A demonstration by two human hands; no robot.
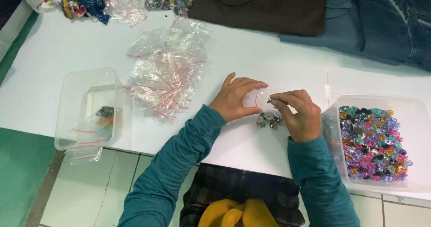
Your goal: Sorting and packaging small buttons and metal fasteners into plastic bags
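While both teal-sleeved arms reach up from the bottom of the frame, the left hand (234,99) pinches a small clear zip bag (257,99) between thumb and fingertips, just left of the frame's centre, holding its mouth toward the other hand. The right hand (300,114) sits just right of centre with its fingertips pressed together on a small dark bead (270,101) right at the bag's edge. Below the two grips, between the hands, a little cluster of beads (268,120) lies on the white table (269,65); whether they lie inside the bag I cannot tell. At the right edge a clear tub (417,114) holds many coloured beads. A heap of empty zip bags (167,74) lies upper left of centre, and another clear tub (74,88) with a few filled bags stands at the left.
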